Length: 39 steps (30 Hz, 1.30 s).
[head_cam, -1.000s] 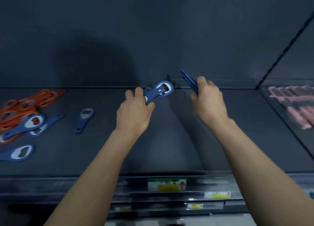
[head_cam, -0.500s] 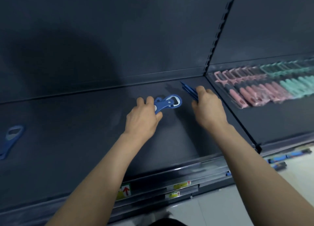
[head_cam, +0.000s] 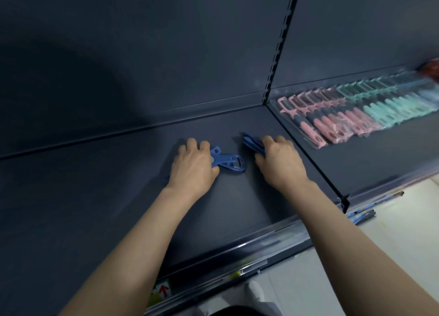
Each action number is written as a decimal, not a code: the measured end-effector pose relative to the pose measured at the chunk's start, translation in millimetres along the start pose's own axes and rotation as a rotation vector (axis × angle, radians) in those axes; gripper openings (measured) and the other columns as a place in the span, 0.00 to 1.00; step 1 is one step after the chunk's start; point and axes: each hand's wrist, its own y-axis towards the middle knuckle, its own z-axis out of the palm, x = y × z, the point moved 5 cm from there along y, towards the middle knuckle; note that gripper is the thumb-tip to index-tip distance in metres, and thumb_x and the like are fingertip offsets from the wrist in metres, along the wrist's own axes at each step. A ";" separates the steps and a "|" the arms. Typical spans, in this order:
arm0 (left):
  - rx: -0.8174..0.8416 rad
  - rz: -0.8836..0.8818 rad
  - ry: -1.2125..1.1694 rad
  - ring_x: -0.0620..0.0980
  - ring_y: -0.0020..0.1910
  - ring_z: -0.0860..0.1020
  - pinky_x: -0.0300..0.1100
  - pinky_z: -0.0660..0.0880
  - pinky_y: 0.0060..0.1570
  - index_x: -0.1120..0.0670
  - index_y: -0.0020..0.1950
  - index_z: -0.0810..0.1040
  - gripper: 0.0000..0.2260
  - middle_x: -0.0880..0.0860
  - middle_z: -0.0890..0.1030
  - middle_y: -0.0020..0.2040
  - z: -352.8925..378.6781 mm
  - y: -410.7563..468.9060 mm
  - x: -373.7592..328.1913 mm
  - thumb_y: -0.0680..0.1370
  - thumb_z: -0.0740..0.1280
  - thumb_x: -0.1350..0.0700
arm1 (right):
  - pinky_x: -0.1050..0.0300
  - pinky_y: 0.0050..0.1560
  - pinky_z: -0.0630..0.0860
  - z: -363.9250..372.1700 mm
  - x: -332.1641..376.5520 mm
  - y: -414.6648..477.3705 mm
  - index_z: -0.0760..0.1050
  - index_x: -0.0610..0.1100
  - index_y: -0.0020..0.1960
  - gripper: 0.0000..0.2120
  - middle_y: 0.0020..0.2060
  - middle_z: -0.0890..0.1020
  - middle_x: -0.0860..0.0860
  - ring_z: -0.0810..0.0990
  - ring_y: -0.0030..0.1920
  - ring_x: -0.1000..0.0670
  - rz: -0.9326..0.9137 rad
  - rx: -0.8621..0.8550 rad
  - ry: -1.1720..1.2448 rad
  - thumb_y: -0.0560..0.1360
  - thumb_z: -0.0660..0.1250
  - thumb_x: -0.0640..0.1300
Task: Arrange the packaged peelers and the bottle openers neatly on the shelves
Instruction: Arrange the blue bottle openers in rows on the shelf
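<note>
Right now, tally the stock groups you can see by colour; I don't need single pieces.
Blue bottle opener bunches: 2, left bunch in the left hand, right bunch in the right hand.
Pink packaged peeler row: 1
Teal packaged peeler row: 1
Total: 4 groups. The far right end is too blurred to sort.

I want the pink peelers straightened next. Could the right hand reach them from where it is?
Probably yes: nothing stands between the right hand and the pink peelers on the next shelf, though it grips blue bottle openers.
</note>
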 end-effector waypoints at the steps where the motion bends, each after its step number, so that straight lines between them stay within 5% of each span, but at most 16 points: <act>1: 0.000 -0.011 -0.007 0.57 0.58 0.68 0.46 0.69 0.51 0.57 0.64 0.67 0.18 0.57 0.68 0.59 -0.3 1.0 -0.1 0.76 0.63 0.52 | 0.49 0.52 0.71 0.6 -0.5 0.7 0.68 0.40 0.65 0.18 0.57 0.73 0.40 0.69 0.60 0.39 -0.004 0.026 0.004 0.78 0.61 0.47; 8: 0.111 -0.072 -0.083 0.54 0.61 0.63 0.46 0.64 0.59 0.52 0.64 0.68 0.20 0.53 0.66 0.62 -2.8 2.0 -4.9 0.72 0.65 0.55 | 0.49 0.61 0.70 -3.5 -5.7 11.6 0.69 0.44 0.65 0.28 0.59 0.73 0.41 0.69 0.62 0.39 -0.080 0.155 0.011 0.72 0.67 0.60; 12: 0.169 -0.093 -0.139 0.53 0.63 0.63 0.46 0.65 0.60 0.49 0.65 0.69 0.25 0.50 0.67 0.63 -3.8 -1.3 -9.2 0.69 0.71 0.47 | 0.55 0.45 0.68 -13.2 -8.7 20.8 0.70 0.44 0.40 0.16 0.45 0.77 0.43 0.75 0.54 0.39 -0.087 0.151 0.167 0.74 0.65 0.57; 17: 0.041 -0.094 -0.161 0.53 0.65 0.64 0.48 0.63 0.63 0.51 0.65 0.71 0.22 0.51 0.69 0.65 -8.2 3.8 -18.4 0.74 0.68 0.44 | 0.49 0.57 0.74 -12.9 -14.2 34.7 0.75 0.38 0.60 0.23 0.57 0.79 0.41 0.77 0.58 0.40 -0.013 0.191 0.280 0.74 0.68 0.54; 23: -0.019 0.004 -0.214 0.52 0.62 0.67 0.46 0.63 0.61 0.52 0.62 0.74 0.14 0.51 0.73 0.61 -1.2 18.7 -43.0 0.78 0.64 0.51 | 0.56 0.36 0.69 -7.0 -16.5 42.3 0.75 0.36 0.40 0.13 0.30 0.74 0.47 0.75 0.37 0.45 0.022 0.224 0.382 0.72 0.71 0.47; 29: 0.019 0.067 -0.244 0.53 0.63 0.65 0.47 0.64 0.64 0.50 0.69 0.70 0.19 0.52 0.70 0.64 9.0 32.3 -62.4 0.78 0.64 0.53 | 0.53 0.52 0.74 -16.7 -32.9 51.4 0.77 0.34 0.56 0.14 0.46 0.80 0.43 0.79 0.48 0.46 0.090 0.143 0.588 0.73 0.70 0.41; 35: 0.055 0.087 -0.272 0.51 0.61 0.64 0.45 0.65 0.62 0.53 0.63 0.75 0.22 0.51 0.70 0.58 18.4 42.5 -76.4 0.72 0.70 0.45 | 0.60 0.48 0.70 -25.4 -50.1 67.2 0.78 0.38 0.57 0.11 0.51 0.81 0.43 0.77 0.49 0.47 0.142 0.039 0.650 0.76 0.66 0.40; 39: 0.098 0.041 -0.409 0.48 0.62 0.63 0.39 0.65 0.59 0.55 0.59 0.76 0.20 0.51 0.68 0.58 20.2 48.1 -73.6 0.70 0.73 0.49 | 0.60 0.51 0.70 -17.0 -53.9 78.8 0.75 0.38 0.62 0.15 0.57 0.80 0.42 0.78 0.57 0.45 0.151 0.073 0.644 0.76 0.66 0.40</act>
